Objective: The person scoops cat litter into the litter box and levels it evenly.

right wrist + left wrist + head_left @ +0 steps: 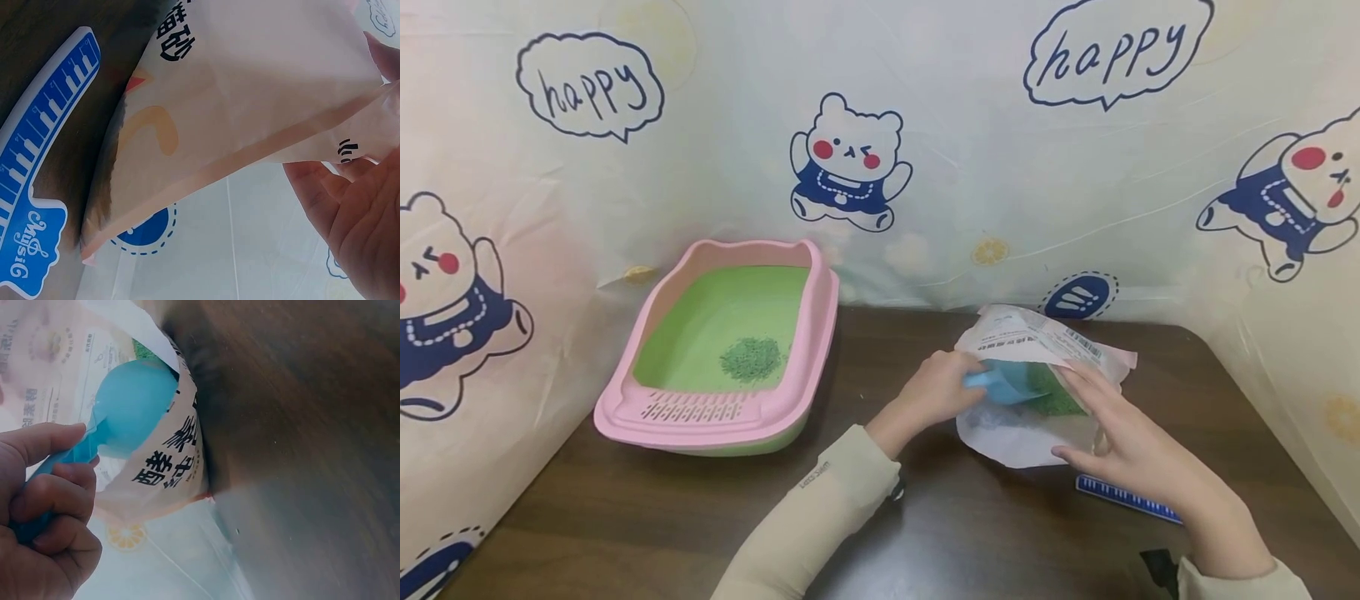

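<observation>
The blue scoop [1003, 385] lies with its bowl inside the open mouth of the litter bag [1037, 392], on the right half of the table [625, 517]. Its long axis runs left to right: the handle points left, out of the bag, and the bowl points right, into the green litter [1060, 400] that shows through the opening. The left hand [936, 392] is the nearer one to the scoop; its fingers are curled round the handle, as the left wrist view shows, with the thumb [44, 440] laid along the top.

The right hand [1138, 454] sits on the near right side of the bag, fingers fairly straight and spread. It lifts the bag's upper flap, so the mouth stays open toward the left.

Just beside the right hand, on the near side, a blue ruler-like strip [1127, 498] lies flat on the table. Well apart on the far left stands the pink litter tray [805, 367] with a green floor, and a small heap of litter [751, 358] lies near its front grate.
</observation>
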`<state>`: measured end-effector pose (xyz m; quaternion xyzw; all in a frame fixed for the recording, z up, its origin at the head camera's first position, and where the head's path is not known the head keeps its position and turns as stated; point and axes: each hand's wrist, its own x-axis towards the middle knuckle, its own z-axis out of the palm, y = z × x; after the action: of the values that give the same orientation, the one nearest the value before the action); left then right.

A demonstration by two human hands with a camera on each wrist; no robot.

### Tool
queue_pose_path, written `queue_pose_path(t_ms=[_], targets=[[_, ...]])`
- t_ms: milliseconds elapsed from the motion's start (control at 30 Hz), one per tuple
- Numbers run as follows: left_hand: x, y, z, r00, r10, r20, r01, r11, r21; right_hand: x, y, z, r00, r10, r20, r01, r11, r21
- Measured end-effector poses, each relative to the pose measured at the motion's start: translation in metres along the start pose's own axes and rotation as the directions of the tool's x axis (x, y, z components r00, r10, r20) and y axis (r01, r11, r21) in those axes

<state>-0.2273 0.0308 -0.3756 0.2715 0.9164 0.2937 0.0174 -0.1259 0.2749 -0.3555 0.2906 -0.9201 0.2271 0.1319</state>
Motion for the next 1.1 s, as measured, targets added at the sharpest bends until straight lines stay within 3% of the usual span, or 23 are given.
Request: queue_pose_path(t_ms=[400, 567, 700, 900, 1100], targets=[[-0.018, -0.009, -0.018, 0.998, 0.063, 0.014, -0.061, 0.991, -0.117, 0.002, -0.001, -0.001, 0.999, 0.026, 0.025, -0.026, 1.000, 0.013], [-0.024, -0.015, -0.015, 0.993, 0.079, 0.084, -0.054, 0.964, -0.262, -0.004, -0.002, 0.001, 0.998, 0.054, 0.021, -0.055, 0.998, 0.006], [-0.026, -0.016, -0.016, 0.991, 0.104, 0.088, -0.068, 0.936, -0.347, -0.009, -0.001, 0.000, 0.995, 0.097, 0.016, -0.097, 0.995, -0.011], [-0.029, -0.023, -0.025, 0.993, 0.107, 0.052, -0.076, 0.908, -0.413, -0.004, 0.001, -0.004, 0.998, 0.068, -0.016, -0.069, 0.995, -0.066], [-0.037, -0.031, -0.033, 0.990, 0.124, 0.066, -0.083, 0.893, -0.443, -0.002, 0.001, -0.005, 0.998, 0.032, -0.052, -0.036, 0.996, -0.078]])
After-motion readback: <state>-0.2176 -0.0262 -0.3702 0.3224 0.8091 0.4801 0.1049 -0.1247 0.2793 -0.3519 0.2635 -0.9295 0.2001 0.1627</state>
